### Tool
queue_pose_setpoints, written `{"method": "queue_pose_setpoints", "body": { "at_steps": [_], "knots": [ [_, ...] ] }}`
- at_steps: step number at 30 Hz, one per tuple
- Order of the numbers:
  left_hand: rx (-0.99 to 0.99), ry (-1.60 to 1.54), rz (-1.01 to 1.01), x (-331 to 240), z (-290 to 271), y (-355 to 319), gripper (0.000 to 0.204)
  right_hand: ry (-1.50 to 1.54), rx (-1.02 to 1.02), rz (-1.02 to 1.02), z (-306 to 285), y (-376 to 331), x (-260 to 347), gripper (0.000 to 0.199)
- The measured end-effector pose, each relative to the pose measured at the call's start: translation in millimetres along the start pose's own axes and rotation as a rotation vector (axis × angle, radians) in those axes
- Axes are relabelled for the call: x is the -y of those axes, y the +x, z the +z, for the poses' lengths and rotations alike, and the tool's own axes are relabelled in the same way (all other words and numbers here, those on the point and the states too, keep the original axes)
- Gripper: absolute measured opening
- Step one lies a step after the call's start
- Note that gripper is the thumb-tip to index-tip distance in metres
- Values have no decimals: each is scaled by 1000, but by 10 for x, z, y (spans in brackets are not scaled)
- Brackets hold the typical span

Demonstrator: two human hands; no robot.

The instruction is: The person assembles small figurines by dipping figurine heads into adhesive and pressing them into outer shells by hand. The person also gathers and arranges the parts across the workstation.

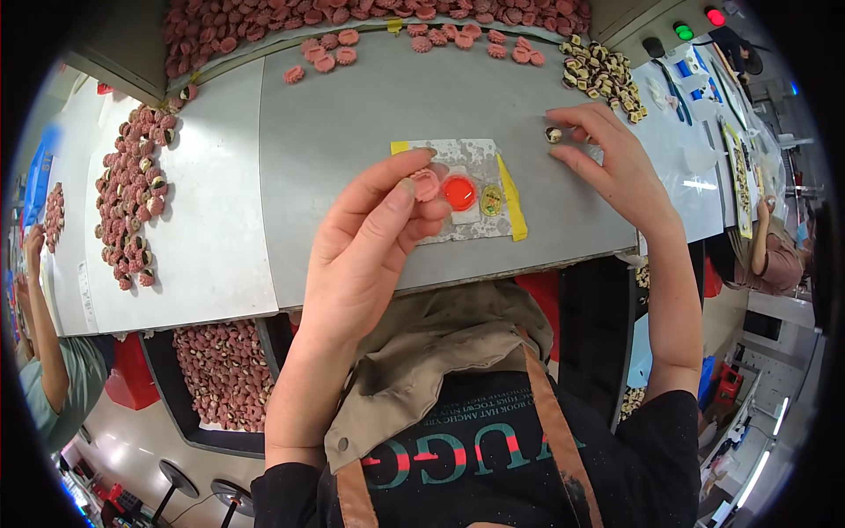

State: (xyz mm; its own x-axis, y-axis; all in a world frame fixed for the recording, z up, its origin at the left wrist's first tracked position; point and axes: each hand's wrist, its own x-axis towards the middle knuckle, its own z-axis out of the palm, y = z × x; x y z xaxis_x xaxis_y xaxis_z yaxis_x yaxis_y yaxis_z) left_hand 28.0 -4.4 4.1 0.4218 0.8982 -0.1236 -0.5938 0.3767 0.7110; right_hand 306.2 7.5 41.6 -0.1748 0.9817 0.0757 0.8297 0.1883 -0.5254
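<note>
Ideally, work over the broad grey table [334, 114] takes a light pinch at the edges, so nothing is crushed. The left hand [363, 238] is raised and curled; the right hand [623, 167] arches, thumb and index apart. The left fingers grasp a scalloped pink piece [425, 185] beside a red disc [459, 194]; a tiny dark-and-cream piece [553, 135] sits between the right fingertips, whether gripped I cannot tell.

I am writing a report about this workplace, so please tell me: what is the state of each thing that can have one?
Left hand: pinching the pink piece.
Pink piece: held, hollow side showing.
Right hand: at the dark piece, grip unclear.
Dark piece: held or resting, unclear.
Sheet: flat, taped.
Red disc: on the sheet.
Crate: open, filled.
Green light: seemingly lit.
Red light: seemingly lit.
</note>
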Motion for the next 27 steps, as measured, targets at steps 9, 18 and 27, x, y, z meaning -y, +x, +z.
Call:
{"method": "queue_pose_setpoints", "body": {
  "at_steps": [9,18,27],
  "knots": [
    [-5,-164,-24,-67,-209,-54,39,-126,-2,-82,158,59,161,17],
    [72,-246,-17,-93,-339,-129,40,-133,-67,-34,233,-26,316,17],
    [-28,-198,17,-76,-277,-147,34,-109,-1,-60,253,-9,429,15]
  ]
}}
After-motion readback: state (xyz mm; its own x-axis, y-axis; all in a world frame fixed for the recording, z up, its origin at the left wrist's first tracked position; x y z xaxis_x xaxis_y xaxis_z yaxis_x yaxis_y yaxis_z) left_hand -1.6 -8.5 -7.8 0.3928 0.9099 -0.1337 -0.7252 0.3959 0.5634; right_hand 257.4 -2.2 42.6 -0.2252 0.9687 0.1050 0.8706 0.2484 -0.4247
